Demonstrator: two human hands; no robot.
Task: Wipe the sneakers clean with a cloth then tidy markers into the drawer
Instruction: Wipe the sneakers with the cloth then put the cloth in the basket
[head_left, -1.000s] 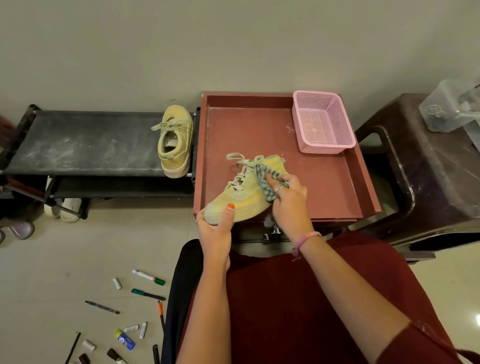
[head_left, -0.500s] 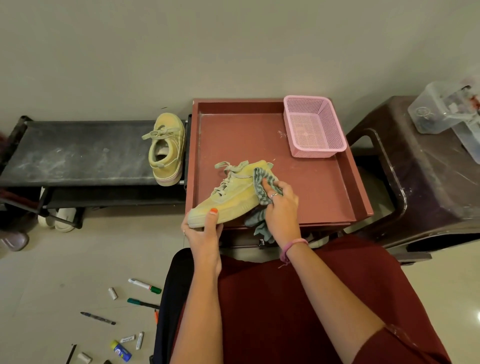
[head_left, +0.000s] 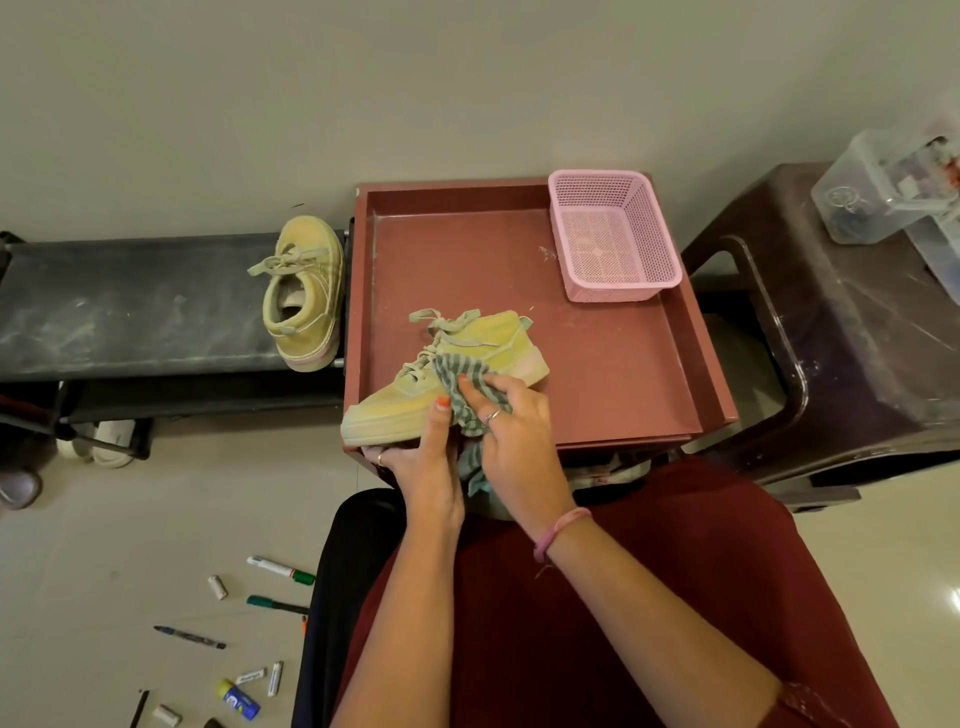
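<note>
A yellow-green sneaker (head_left: 483, 348) lies on its side at the front left of the red drawer tray (head_left: 623, 374), toe over the front edge. My left hand (head_left: 423, 460) grips its toe and sole from below, thumb on top. My right hand (head_left: 511, 431) holds a green striped cloth (head_left: 465, 395) pressed against the sneaker's side. The second sneaker (head_left: 304, 293) rests on the black shoe rack (head_left: 130, 306). Several markers (head_left: 280, 569) lie scattered on the floor at lower left.
A pink mesh basket (head_left: 613, 234) sits in the tray's back right corner. A dark plastic stool (head_left: 852, 332) with clear containers (head_left: 883, 187) stands at right. White slippers (head_left: 98, 441) lie under the rack. My lap in red cloth fills the bottom.
My right hand and the cloth have slid from the heel end along the sneaker's side toward the toe. My left hand keeps its grip at the toe. The camera view has shifted slightly.
</note>
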